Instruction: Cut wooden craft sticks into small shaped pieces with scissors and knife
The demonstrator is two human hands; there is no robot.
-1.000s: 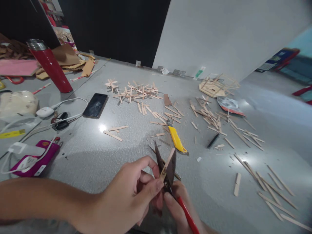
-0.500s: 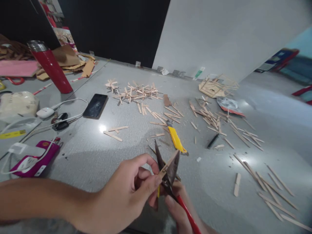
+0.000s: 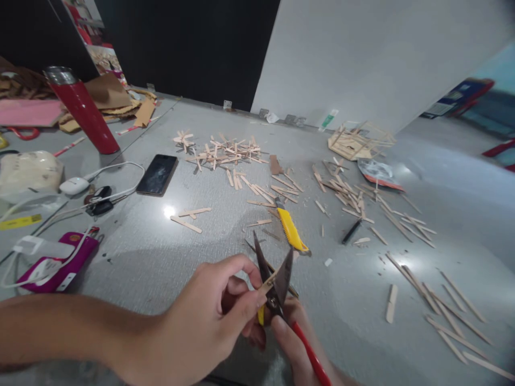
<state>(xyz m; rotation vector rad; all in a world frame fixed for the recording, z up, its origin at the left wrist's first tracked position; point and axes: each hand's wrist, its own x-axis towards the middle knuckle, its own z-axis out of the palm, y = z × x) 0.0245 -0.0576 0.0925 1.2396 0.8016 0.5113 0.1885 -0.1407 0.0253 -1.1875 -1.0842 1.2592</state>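
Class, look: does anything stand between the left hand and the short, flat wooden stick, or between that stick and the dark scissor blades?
Nothing visible does. The left hand pinches the short, flat wooden stick, whose far end lies between the open, dark metal blades.

Grey table [image 3: 132, 273] | wooden sticks [image 3: 229, 150] | yellow cutter [image 3: 292, 228] | phone [image 3: 157, 175] | red flask [image 3: 86, 112]

The grey, faintly textured bench [image 3: 132, 273] has a seam running across its left part. Behind it stand a black panel [image 3: 189, 48] and, to its right, a pale grey panel [image 3: 346, 59], with small metal brackets [image 3: 227, 104] along their foot. Bright light spots [image 3: 169, 212] shine on the surface. Blurred blue and red shapes [image 3: 462, 99] show at far right.
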